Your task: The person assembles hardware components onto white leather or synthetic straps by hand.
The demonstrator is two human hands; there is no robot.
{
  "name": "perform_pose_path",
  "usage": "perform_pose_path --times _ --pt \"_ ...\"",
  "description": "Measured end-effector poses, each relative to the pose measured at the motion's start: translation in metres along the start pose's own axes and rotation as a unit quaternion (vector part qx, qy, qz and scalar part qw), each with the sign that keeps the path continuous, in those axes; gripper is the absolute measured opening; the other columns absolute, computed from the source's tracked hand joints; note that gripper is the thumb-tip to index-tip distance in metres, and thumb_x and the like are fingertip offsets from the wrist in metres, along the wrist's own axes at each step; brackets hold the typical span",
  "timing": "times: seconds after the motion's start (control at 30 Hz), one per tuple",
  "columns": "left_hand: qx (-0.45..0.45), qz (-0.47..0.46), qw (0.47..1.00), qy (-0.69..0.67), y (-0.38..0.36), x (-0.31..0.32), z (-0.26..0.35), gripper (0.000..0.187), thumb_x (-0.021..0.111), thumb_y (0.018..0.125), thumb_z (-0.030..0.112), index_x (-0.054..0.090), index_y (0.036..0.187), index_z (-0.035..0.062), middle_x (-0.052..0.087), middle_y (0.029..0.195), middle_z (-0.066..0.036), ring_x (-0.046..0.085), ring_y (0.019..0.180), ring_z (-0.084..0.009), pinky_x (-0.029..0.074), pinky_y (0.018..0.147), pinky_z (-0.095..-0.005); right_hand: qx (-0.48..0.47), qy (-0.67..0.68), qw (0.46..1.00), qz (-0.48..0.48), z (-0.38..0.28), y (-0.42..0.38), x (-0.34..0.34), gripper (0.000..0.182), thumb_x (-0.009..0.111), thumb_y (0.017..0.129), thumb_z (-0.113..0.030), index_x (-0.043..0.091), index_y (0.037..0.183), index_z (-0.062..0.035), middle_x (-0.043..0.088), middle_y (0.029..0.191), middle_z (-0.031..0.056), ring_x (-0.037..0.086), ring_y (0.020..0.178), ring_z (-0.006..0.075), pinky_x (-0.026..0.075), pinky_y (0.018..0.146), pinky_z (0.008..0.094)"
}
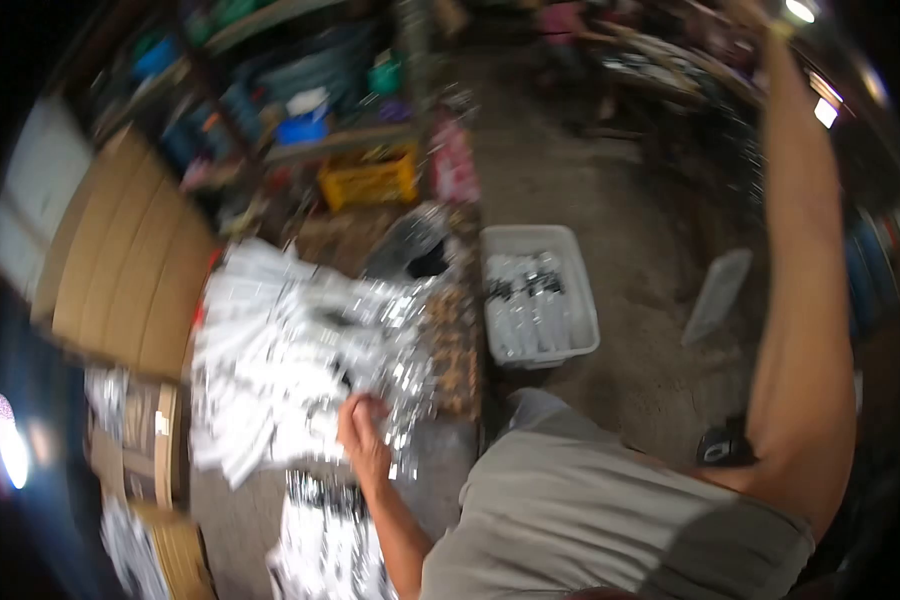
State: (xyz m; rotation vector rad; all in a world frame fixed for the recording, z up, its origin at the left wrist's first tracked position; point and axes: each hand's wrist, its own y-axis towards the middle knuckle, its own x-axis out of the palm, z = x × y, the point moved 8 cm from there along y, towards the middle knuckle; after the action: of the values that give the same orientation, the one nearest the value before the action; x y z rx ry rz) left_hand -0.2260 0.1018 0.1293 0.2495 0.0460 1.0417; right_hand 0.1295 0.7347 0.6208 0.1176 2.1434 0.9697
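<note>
head view | silver foil packets (pixel 290 350) lie heaped on the desk (pixel 440 470) at centre-left, a stack at 6 o'clock | they look light, thin, slippery, best taken at an edge | left hand (pixel 362 432) curled, fingers pinching packets at the heap's lower edge | right arm (pixel 800 300) raised toward 1 o'clock, its hand out of view | white tub (pixel 538 300) at 12 o'clock

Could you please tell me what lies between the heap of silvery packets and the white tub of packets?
In the head view, a brown strip of small blurred items lies between the silvery packets and the white tub. The left hand grips the heap.
</note>
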Motion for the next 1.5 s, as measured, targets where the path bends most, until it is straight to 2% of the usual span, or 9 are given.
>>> perform_pose_path --times 0.13,0.23,0.43,0.5,0.67,0.93,1.3,1.4,1.5 --pt "0.005 -0.021 0.998 -0.052 0.007 0.017 0.003 0.022 0.047 0.099 0.012 0.060 0.108 -0.0026 0.064 0.095 -0.010 0.063 0.082 -0.0161 0.052 0.073 -0.0291 -0.057 0.265 0.951 -0.152 -0.102 -0.089 0.085 0.045 0.060 0.092 -0.029 0.050 0.133 -0.0128 0.058 0.085 -0.0048 0.049 0.058 0.0020 0.042 0.049 0.0175" --pt "0.030 -0.060 0.996 -0.061 0.008 0.030 0.009 0.024 0.050 0.099 0.017 0.061 0.110 -0.0017 0.064 0.094 -0.009 0.061 0.077 -0.0125 0.050 0.071 -0.0260 -0.167 0.259 0.882 -0.356 -0.213 -0.253 0.187 0.029 0.048 0.098 -0.025 0.061 0.119 -0.0089 0.062 0.091 0.0005 0.057 0.076 0.0059 0.048 0.065 0.0197" --pt "0.029 -0.096 0.995 -0.011 0.008 0.043 0.012 0.027 0.050 0.100 0.022 0.061 0.108 -0.0016 0.063 0.101 -0.009 0.061 0.089 -0.0148 0.052 0.075 -0.0280 -0.223 0.394 0.613 -0.648 -0.318 -0.510 0.336 0.038 0.063 0.093 -0.029 0.058 0.120 -0.0033 0.058 0.083 -0.0027 0.052 0.074 0.0047 0.046 0.064 0.0207" --pt "0.009 -0.100 0.995 0.011 0.009 0.046 0.013 0.028 0.050 0.100 0.023 0.062 0.106 -0.0016 0.063 0.101 -0.008 0.060 0.089 -0.0145 0.051 0.075 -0.0274 -0.100 0.465 0.500 -0.724 -0.336 -0.551 0.353 0.023 0.063 0.093 -0.026 0.060 0.097 -0.0033 0.054 0.075 -0.0033 0.049 0.065 0.0038 0.043 0.057 0.0200" --pt "0.020 0.055 0.996 -0.070 0.018 0.043 0.016 0.051 0.053 0.098 0.029 0.030 0.136 0.0017 0.060 0.090 -0.011 0.056 0.079 -0.0121 0.048 0.070 -0.0251 -0.108 0.505 0.542 -0.662 -0.355 -0.539 0.350 0.019 0.064 0.090 -0.017 0.057 0.078 -0.0051 0.049 0.062 -0.0049 0.044 0.056 0.0024 0.037 0.050 0.0204" --pt "-0.028 0.067 0.997 0.020 0.047 0.044 -0.003 0.028 0.049 0.101 0.025 0.055 0.101 -0.0017 0.062 0.082 -0.007 0.055 0.072 -0.0112 0.047 0.067 -0.0257 -0.177 0.515 0.569 -0.616 -0.356 -0.515 0.355 0.022 0.065 0.089 -0.016 0.056 0.074 -0.0022 0.048 0.063 -0.0052 0.040 0.060 0.0021 0.035 0.050 0.0233" --pt "-0.006 0.088 0.993 0.078 0.066 0.047 -0.004 0.023 0.054 0.097 0.021 0.057 0.089 -0.0003 0.064 0.072 -0.007 0.058 0.066 -0.0105 0.047 0.061 -0.0255 -0.294 0.522 0.633 -0.491 -0.356 -0.492 0.334 0.027 0.066 0.086 -0.016 0.050 0.072 0.0005 0.045 0.059 0.0069 0.042 0.057 0.0099 0.038 0.051 0.0306" --pt "0.003 0.064 0.998 -0.004 0.065 0.054 -0.001 0.025 0.055 0.097 0.023 0.057 0.087 0.0002 0.063 0.069 -0.006 0.057 0.064 -0.0101 0.046 0.060 -0.0252 -0.258 0.511 0.606 -0.552 -0.355 -0.493 0.348 0.028 0.065 0.087 -0.020 0.052 0.075 0.0003 0.053 0.061 0.0116 0.048 0.055 0.0143 0.043 0.054 0.0330" --pt "-0.003 0.036 0.999 -0.026 0.061 0.057 0.014 0.028 0.056 0.097 0.027 0.057 0.086 0.0006 0.062 0.072 -0.006 0.056 0.065 -0.0106 0.046 0.061 -0.0258 -0.148 0.516 0.483 -0.692 -0.352 -0.504 0.364 0.029 0.064 0.088 -0.021 0.051 0.074 0.0001 0.053 0.060 0.0108 0.048 0.055 0.0139 0.042 0.053 0.0328"
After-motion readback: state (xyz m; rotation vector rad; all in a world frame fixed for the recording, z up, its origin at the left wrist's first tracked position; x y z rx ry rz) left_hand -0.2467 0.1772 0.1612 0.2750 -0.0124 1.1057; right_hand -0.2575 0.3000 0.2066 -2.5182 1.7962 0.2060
